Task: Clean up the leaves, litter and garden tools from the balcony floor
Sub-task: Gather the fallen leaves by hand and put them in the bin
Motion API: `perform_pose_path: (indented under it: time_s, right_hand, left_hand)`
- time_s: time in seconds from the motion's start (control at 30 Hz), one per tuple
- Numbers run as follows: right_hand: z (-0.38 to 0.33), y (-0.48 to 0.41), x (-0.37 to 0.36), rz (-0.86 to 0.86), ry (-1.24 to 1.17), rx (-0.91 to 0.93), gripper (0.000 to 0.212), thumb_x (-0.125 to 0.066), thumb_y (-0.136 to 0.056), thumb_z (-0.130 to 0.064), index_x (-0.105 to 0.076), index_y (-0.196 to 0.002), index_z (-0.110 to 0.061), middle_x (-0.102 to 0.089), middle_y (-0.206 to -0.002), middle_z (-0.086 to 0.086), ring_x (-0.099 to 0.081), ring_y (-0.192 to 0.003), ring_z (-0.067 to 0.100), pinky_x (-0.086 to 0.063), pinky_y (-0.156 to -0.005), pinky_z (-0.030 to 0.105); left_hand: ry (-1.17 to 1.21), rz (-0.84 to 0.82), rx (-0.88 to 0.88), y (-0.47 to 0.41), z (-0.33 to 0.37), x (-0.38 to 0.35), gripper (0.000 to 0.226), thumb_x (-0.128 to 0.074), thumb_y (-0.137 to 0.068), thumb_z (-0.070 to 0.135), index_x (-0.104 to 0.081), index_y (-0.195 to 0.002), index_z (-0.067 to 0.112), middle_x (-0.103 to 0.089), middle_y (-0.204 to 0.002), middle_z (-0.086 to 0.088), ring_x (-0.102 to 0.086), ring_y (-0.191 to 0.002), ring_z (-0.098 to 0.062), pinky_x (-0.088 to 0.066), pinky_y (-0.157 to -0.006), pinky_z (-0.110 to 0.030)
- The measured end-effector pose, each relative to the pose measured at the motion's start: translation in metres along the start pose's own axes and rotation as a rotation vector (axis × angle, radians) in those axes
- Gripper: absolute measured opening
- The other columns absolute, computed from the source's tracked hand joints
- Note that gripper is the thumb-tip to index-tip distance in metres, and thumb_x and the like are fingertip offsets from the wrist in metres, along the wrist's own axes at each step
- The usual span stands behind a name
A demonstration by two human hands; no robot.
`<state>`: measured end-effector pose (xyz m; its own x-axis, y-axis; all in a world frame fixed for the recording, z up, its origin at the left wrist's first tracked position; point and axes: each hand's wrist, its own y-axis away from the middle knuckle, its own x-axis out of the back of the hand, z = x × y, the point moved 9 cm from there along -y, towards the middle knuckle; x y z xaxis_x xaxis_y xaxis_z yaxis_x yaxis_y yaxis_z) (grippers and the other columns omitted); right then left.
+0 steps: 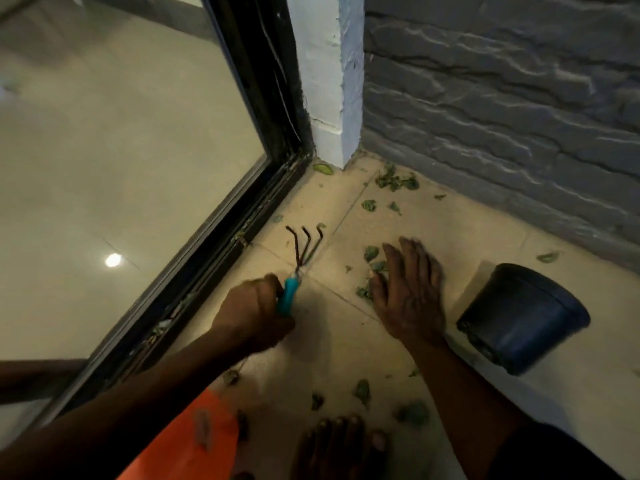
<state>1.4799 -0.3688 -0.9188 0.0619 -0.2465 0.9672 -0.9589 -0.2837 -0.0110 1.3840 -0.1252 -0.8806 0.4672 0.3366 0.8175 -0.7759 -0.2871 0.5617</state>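
My left hand [254,311] grips the teal handle of a small hand rake [301,252]; its three dark prongs point toward the door track. My right hand [410,292] lies flat with straight fingers on the beige floor tiles, touching a few green leaf scraps [371,252]. More torn leaves [396,181] lie in the corner by the wall, and others [362,393] are scattered near my bare foot [341,441]. A dark blue pot [523,318] lies on its side to the right of my right hand.
A black sliding-door frame [221,258] with glass runs along the left, debris in its track. A white pillar [329,98] and a grey stone wall [502,116] close the corner. An orange bag [187,441] sits at the bottom left.
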Motion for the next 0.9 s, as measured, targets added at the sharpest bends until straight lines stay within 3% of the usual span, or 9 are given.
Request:
perform_pose_path:
  time_s: [0.17, 0.23, 0.33, 0.4, 0.5, 0.63, 0.77, 0.83, 0.9]
  right_hand:
    - [0.001, -0.001, -0.003, 0.027, 0.006, 0.007, 0.058, -0.038, -0.102, -0.053, -0.042, -0.15, -0.021, -0.036, -0.159, 0.012, -0.028, -0.15, 0.032, -0.024, -0.12, 0.052]
    - [0.001, 0.0, 0.0, 0.041, 0.004, -0.003, 0.058, -0.038, -0.102, -0.054, -0.042, -0.149, -0.019, -0.037, -0.158, 0.012, -0.029, -0.149, 0.032, -0.025, -0.12, 0.052]
    - [0.003, 0.002, 0.005, 0.069, -0.018, -0.027, 0.058, -0.041, -0.102, -0.054, -0.044, -0.147, -0.018, -0.039, -0.156, 0.013, -0.032, -0.147, 0.033, -0.028, -0.118, 0.052]
    - [0.004, 0.003, 0.006, 0.079, 0.012, -0.041, 0.059, -0.04, -0.101, -0.054, -0.043, -0.147, -0.017, -0.039, -0.155, 0.014, -0.032, -0.146, 0.033, -0.027, -0.116, 0.052]
    - [0.006, 0.001, 0.007, 0.066, 0.044, -0.053, 0.061, -0.035, -0.1, -0.055, -0.043, -0.148, -0.017, -0.038, -0.155, 0.013, -0.031, -0.147, 0.033, -0.027, -0.116, 0.052]
    - [0.006, 0.0, 0.005, 0.07, 0.046, -0.055, 0.061, -0.034, -0.101, -0.055, -0.043, -0.148, -0.017, -0.038, -0.156, 0.013, -0.03, -0.148, 0.033, -0.026, -0.117, 0.052]
    - [0.007, -0.001, 0.005, 0.063, 0.061, -0.056, 0.061, -0.036, -0.1, -0.055, -0.044, -0.148, -0.017, -0.039, -0.155, 0.014, -0.031, -0.148, 0.034, -0.024, -0.116, 0.052]
    - [0.008, -0.001, 0.005, 0.057, 0.063, -0.056, 0.062, -0.037, -0.1, -0.055, -0.044, -0.149, -0.017, -0.039, -0.156, 0.014, -0.03, -0.148, 0.034, -0.024, -0.116, 0.052]
    - [0.007, -0.001, 0.003, 0.048, 0.06, -0.046, 0.062, -0.038, -0.099, -0.054, -0.044, -0.149, -0.017, -0.038, -0.156, 0.014, -0.03, -0.148, 0.034, -0.025, -0.116, 0.053]
  left_hand:
    - [-0.095, -0.145, -0.013, 0.028, -0.017, -0.027, 0.064, -0.078, -0.089, 0.038, -0.043, -0.14, 0.023, -0.047, -0.11, 0.005, -0.053, -0.09, -0.009, -0.044, -0.066, -0.019]
    - [-0.122, -0.088, -0.018, 0.028, -0.017, -0.015, 0.074, -0.072, -0.09, 0.052, -0.034, -0.147, 0.023, -0.053, -0.113, 0.001, -0.054, -0.095, -0.012, -0.049, -0.072, -0.026]
    - [0.026, 0.119, -0.147, 0.021, 0.007, 0.021, 0.094, -0.051, -0.086, 0.083, -0.022, -0.156, 0.027, -0.055, -0.139, -0.006, -0.059, -0.114, -0.021, -0.055, -0.091, -0.038]
    - [0.151, 0.15, -0.271, 0.002, 0.032, 0.035, 0.103, -0.041, -0.084, 0.088, -0.018, -0.161, 0.023, -0.038, -0.16, -0.01, -0.045, -0.139, -0.027, -0.044, -0.112, -0.045]
    - [0.169, 0.131, -0.303, -0.042, 0.054, 0.044, 0.102, -0.044, -0.093, 0.078, -0.006, -0.165, 0.016, -0.011, -0.172, -0.01, -0.018, -0.156, -0.03, -0.023, -0.126, -0.046]
    - [0.147, 0.105, -0.12, -0.081, 0.054, 0.032, 0.101, -0.036, -0.098, 0.074, 0.006, -0.165, 0.011, 0.005, -0.173, -0.015, -0.001, -0.159, -0.037, -0.011, -0.129, -0.051]
    - [0.062, 0.051, -0.018, -0.09, 0.063, 0.015, 0.108, -0.028, -0.093, 0.083, 0.003, -0.164, 0.008, 0.006, -0.17, -0.024, 0.001, -0.156, -0.048, -0.017, -0.126, -0.059]
    - [0.0, 0.047, -0.15, -0.086, 0.082, 0.013, 0.102, -0.03, -0.095, 0.081, -0.004, -0.165, 0.01, 0.003, -0.171, -0.022, -0.003, -0.157, -0.043, -0.016, -0.127, -0.055]
    - [-0.018, -0.005, -0.407, -0.07, 0.113, 0.006, 0.093, -0.035, -0.1, 0.073, 0.0, -0.166, 0.018, 0.007, -0.173, -0.01, 0.0, -0.16, -0.03, -0.007, -0.124, -0.041]
